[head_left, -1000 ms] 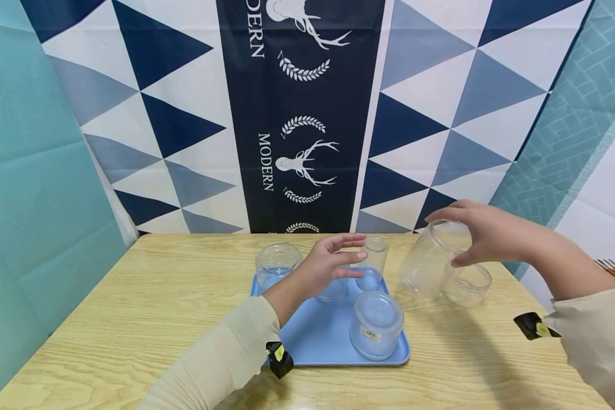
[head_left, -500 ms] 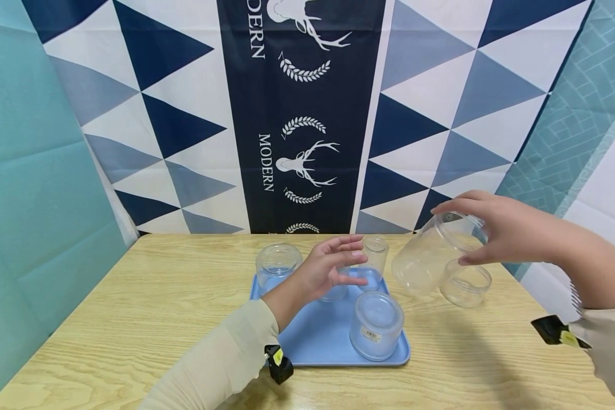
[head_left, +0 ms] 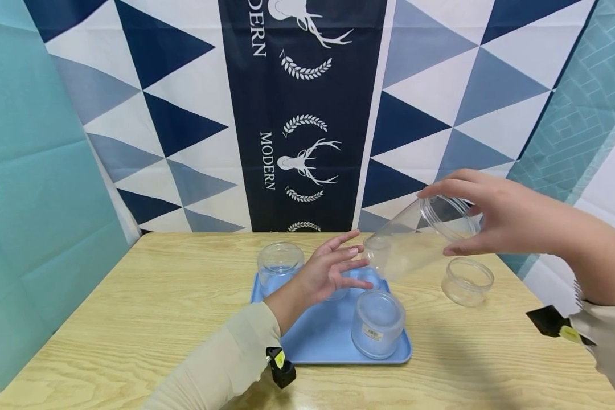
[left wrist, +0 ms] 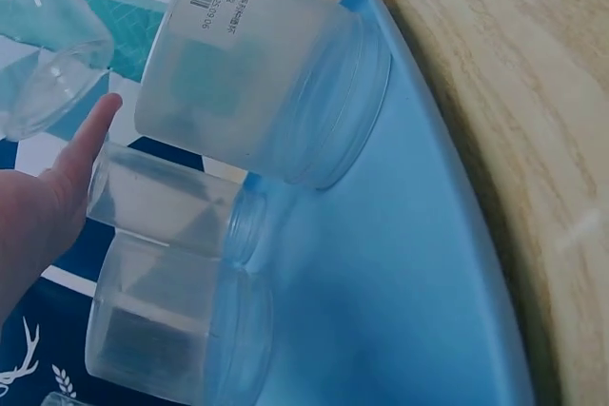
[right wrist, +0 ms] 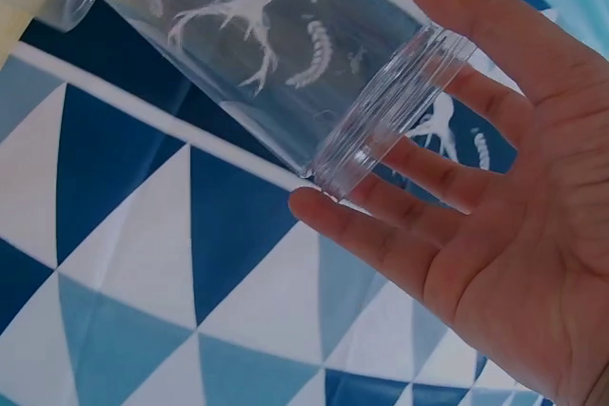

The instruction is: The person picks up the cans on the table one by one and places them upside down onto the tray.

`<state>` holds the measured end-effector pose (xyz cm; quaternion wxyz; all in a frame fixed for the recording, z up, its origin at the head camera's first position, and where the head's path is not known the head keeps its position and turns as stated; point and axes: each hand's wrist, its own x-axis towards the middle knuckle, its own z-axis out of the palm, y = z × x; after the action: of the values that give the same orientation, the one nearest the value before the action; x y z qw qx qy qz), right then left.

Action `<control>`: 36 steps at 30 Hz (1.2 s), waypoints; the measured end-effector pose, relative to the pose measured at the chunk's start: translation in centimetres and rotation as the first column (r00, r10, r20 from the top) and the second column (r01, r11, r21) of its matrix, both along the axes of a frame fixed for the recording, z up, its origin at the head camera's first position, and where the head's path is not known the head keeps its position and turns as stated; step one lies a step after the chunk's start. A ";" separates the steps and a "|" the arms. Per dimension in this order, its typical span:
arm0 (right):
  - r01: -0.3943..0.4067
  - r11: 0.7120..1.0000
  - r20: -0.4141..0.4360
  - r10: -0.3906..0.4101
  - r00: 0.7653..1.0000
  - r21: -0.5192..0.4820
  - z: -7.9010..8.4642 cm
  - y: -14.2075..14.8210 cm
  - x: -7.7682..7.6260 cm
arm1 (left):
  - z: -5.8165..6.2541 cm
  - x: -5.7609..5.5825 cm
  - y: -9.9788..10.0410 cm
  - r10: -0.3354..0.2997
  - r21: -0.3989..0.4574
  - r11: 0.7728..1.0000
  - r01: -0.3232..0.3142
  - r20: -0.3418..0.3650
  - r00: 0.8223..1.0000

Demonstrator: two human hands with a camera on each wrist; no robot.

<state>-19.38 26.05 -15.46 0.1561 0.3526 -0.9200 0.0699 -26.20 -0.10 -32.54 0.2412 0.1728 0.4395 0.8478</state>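
Note:
My right hand [head_left: 512, 213] grips a large clear plastic jar [head_left: 402, 245] around its threaded mouth, thumb on one side and fingers on the other. The jar hangs tilted above the table, its base pointing left. In the right wrist view its threaded rim [right wrist: 390, 121] sits between the thumb and fingers. My left hand [head_left: 325, 270] is over the blue tray [head_left: 315, 336] with fingers spread, fingertips close to the jar's base. Below it, a frosted-looking jar with a barcode label [left wrist: 238, 73] stands mouth down on the tray, beside a slim jar [left wrist: 162, 202] and a wider one [left wrist: 152, 320].
Another clear jar [head_left: 279, 266] stands at the tray's back left corner. A short, wide jar [head_left: 467, 283] rests mouth up on the wooden table [head_left: 148, 307], right of the tray. Patterned cloth [head_left: 307, 114] hangs behind the table.
My right hand has lifted the large jar and swung its base left, tilting it further toward my left hand. The left hand's fingers have spread wider.

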 end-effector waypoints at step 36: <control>-0.191 0.982 -0.082 0.190 0.978 -0.005 -0.7 -4.2 1.8 | -1.8 1.1 -3.3 -0.097 0.210 0.974 0.089 0.031 0.995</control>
<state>-17.58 21.85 -16.17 0.1882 0.4404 -0.8746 0.0760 -25.10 -3.36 -34.38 0.2702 0.2001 0.3344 0.8804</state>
